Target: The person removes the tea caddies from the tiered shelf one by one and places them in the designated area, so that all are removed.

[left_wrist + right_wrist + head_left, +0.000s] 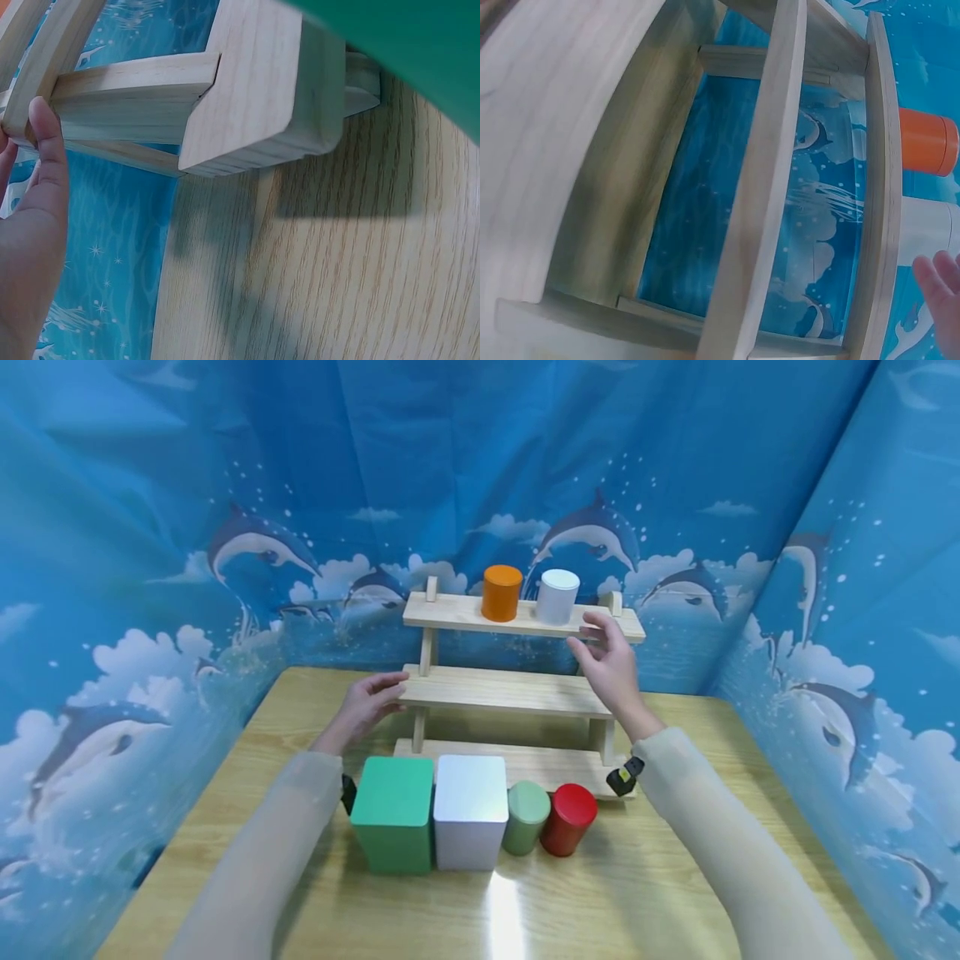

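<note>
A three-tier wooden display shelf point(517, 692) stands on the table. My left hand point(366, 703) is at the left end of its middle board; in the left wrist view the thumb point(49, 146) lies on one side of the board end and fingers on the other, pinching it. On the top board stand an orange canister point(501, 593) and, right of it, a white canister point(557, 597). My right hand point(609, 664) is beside the white canister at its lower right, fingers loosely bent and holding nothing. Whether its fingertips touch the canister, I cannot tell.
Before the shelf, in a row, stand a green box point(393, 814), a white box point(471, 814), a pale green canister point(527, 817) and a red canister point(569, 820). Dolphin-print curtains point(450, 460) close off the back and sides of the wooden table point(420, 918).
</note>
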A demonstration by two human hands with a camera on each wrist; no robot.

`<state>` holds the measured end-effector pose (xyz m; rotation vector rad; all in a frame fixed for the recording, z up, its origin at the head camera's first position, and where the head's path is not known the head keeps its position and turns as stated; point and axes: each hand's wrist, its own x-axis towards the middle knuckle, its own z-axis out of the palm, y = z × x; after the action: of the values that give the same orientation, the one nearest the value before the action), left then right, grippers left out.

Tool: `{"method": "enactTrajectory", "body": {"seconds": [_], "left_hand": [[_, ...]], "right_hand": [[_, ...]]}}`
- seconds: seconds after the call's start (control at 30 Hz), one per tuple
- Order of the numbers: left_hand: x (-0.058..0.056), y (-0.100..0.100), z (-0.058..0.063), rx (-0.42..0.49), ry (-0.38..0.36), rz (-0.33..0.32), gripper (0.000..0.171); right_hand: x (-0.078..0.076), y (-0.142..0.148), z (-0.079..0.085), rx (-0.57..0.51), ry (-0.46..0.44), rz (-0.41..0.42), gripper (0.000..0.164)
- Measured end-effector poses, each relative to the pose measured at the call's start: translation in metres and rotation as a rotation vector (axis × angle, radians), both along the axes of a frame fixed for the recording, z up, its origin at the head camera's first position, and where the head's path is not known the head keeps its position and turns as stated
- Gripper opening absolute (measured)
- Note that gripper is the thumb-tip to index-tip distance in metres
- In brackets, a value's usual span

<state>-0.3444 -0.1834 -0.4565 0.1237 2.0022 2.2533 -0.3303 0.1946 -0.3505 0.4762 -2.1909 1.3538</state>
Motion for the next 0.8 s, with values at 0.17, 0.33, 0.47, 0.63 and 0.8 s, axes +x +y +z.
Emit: {"method": "enactTrajectory", "body": {"seconds": [0.17,0.33,0.47,0.63,0.8], "left_hand": [[0.001,0.000,0.001,-0.018,-0.002,0.004,0.042],[0.001,0.001,0.002,-0.021,-0.002,0.006,0.043],[0.001,0.000,0.002,-0.011,-0.002,0.004,0.042],[0.001,0.001,0.002,-0.014,-0.007,0.006,0.042],[0.001,0.001,0.003,-0.013,-0.008,0.009,0.044]], "right_hand": [[-0.010,-0.005,0.004,-0.017,0.010,0.007,0.043],[-0.021,-0.009,0.008,-0.024,0.015,-0.026,0.045],[-0.028,-0.013,0.014,-0.019,0.025,-0.063,0.046],[-0.035,-0.015,0.021,-0.021,0.025,-0.085,0.047],[-0.042,-0.019,0.026,-0.007,-0.007,-0.103,0.047]]}}
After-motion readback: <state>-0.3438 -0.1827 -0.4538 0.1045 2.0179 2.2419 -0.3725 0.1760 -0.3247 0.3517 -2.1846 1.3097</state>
